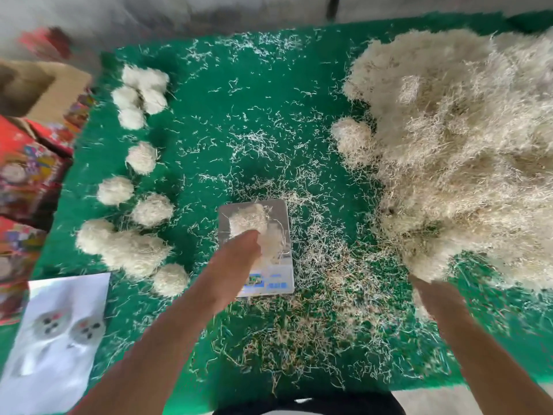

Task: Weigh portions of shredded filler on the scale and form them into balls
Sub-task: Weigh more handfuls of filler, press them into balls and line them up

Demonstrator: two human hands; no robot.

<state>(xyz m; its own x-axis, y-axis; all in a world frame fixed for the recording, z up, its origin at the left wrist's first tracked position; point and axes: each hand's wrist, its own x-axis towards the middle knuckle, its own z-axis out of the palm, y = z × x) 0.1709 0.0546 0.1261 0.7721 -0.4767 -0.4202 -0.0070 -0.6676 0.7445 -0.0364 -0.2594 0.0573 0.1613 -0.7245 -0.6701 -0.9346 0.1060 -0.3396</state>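
My left hand [239, 253] pinches a tuft of filler [247, 223] on the scale [281, 217]. My right hand [425, 283] is buried in the big pile [463, 151]; can't tell its fingers.

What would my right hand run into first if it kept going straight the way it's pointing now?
Most likely the big pile of shredded filler. Your right hand points up and away from you, already at the pile's near edge, its fingers hidden in the strands. Depth is unclear.

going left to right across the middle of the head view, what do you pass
colourful boxes → row of finished filler balls → scale with a portion under the left hand → big heap of shredded filler
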